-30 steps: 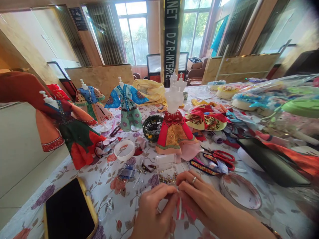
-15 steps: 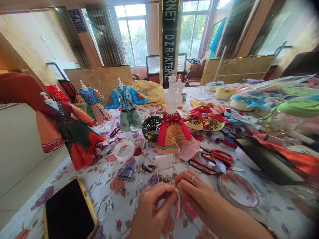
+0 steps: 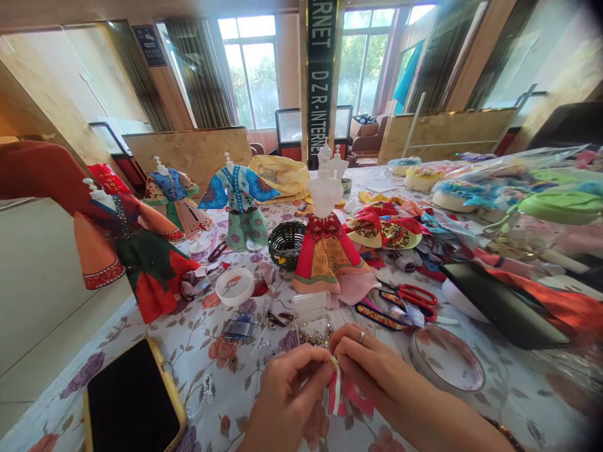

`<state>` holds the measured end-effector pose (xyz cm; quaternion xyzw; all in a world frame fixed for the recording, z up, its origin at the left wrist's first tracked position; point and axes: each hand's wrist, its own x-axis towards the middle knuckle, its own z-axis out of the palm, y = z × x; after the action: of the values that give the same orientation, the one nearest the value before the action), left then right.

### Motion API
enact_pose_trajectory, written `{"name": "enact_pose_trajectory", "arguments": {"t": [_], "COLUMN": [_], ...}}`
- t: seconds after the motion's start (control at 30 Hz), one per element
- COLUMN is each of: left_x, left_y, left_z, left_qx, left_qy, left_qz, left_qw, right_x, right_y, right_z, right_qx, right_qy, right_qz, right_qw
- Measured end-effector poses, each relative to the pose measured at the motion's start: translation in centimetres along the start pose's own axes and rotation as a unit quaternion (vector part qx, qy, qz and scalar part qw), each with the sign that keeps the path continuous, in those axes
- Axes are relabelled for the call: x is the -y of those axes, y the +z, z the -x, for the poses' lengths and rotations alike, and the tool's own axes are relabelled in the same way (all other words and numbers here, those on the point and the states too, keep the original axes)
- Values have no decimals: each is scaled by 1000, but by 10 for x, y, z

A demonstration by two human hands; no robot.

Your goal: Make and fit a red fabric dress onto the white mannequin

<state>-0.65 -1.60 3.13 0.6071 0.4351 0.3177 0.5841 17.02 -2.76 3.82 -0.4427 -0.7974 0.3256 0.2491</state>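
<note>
Between my two hands hangs a small piece of pink and white fabric [image 3: 335, 392], its top edge pinched at the fingertips. My left hand [image 3: 294, 383] is closed, thumb and index finger pressed on the upper edge of the cloth. My right hand [image 3: 372, 361], with a ring on one finger, is closed on the same fabric from the other side; its fingertips are partly hidden. Just beyond the fingers lies an open clear box of small beads [image 3: 315, 331]. Behind it stands a white dress form [image 3: 326, 198] wearing a red and gold skirt [image 3: 330, 254].
A phone in a yellow case [image 3: 134, 398] lies at the left front. Red-handled scissors [image 3: 417, 295], a roll of clear tape [image 3: 446, 358] and a dark tablet-like slab [image 3: 506, 304] are to the right. Dressed doll forms [image 3: 238, 198] stand at the left, near a dark basket [image 3: 286, 245].
The hands stay nearly in place, still pinching the fabric. A bit more of its white and pink strip shows below the fingers. The camera view has shifted slightly.
</note>
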Motion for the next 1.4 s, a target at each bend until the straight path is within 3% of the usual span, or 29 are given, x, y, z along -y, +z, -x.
{"name": "enact_pose_trajectory", "arguments": {"t": [0.13,0.27,0.37,0.73,0.93,1.1,1.4], "left_x": [2,-1,-4,3,1,1,0], "left_y": [0,1,2,2,2,1,2], "left_z": [1,2,3,1,1,1,1], "left_qx": [1,-57,-69,-72,-69,-101,-89], "left_qy": [25,112,151,156,156,185,213], "left_qz": [-40,-145,-194,-198,-171,-210,-233], "left_qw": [999,981,967,965,970,955,945], "right_x": [0,2,3,4,0,2,-2], "right_y": [-2,-3,-3,-2,-1,-2,1], "right_z": [0,-1,0,-3,-4,-3,-1], "right_qx": [4,20,16,28,-26,-51,-4], "right_qy": [-23,-37,-55,-87,-130,-151,-175], "right_qz": [38,75,104,259,228,230,363], "right_qw": [999,996,993,962,964,960,915]}}
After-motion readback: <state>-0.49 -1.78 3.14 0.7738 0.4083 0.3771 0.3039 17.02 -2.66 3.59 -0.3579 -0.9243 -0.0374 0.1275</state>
